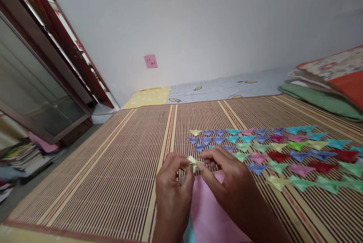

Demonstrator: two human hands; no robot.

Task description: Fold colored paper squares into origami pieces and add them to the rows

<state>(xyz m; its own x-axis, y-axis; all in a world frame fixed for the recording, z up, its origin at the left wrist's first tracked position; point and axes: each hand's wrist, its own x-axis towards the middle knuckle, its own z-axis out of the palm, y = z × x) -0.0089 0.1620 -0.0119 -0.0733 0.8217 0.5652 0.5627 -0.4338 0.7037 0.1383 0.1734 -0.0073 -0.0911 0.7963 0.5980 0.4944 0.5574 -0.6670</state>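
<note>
Between my two hands is a small piece of pale yellow folded paper [193,161]. My left hand [175,182] pinches its left side between thumb and fingers. On its right side, my right hand [227,173] closes thumb and fingertips on the same paper. Beneath my hands lies a pink sheet [208,209], with a light blue edge [189,231] showing at its left. To the right, several rows of small folded paper pieces [279,156] in blue, green, red, pink and yellow lie spread out; my right hand and forearm cover part of the nearest rows.
A striped bamboo mat [119,167] spreads under everything. Folded bedding [323,101] and a cushion [348,72] are stacked at the far right. A pink note [150,61] is stuck on the white wall [198,19]. A glass-paned door [42,76] stands at the left, near stacked books [24,159].
</note>
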